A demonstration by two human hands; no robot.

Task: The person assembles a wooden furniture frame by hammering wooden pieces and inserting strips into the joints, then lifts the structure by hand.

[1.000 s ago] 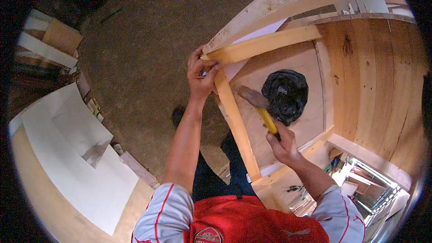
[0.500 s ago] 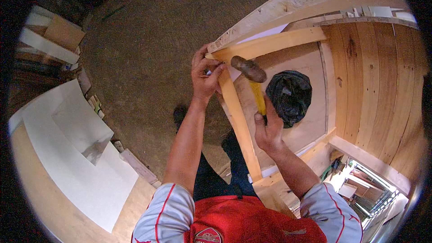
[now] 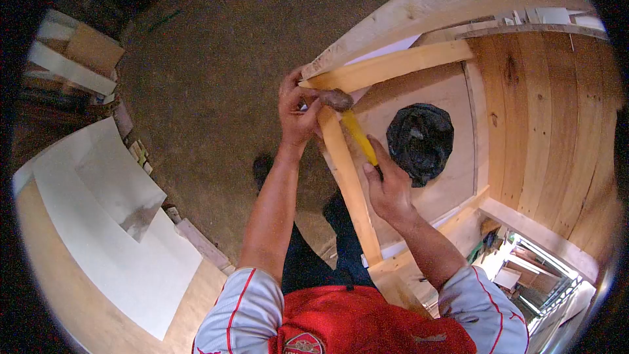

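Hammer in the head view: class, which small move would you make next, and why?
I would probably lift the hammer slightly before any further tap. The right hand grips its yellow handle, while its head appears right beside the fingertips of the left hand at the corner of the wooden frame, leaving little visible clearance.

The hammer [image 3: 359, 136] has a brownish-grey metal head and a yellow handle, which is in the right hand [image 3: 391, 189]. It lies slanted, its head at the corner of the pale wooden frame [image 3: 347, 187], just beside the fingertips of the left hand [image 3: 298, 113]. This hand grips the corner, where two smooth, narrow strips meet; contact with the hammer is unclear.
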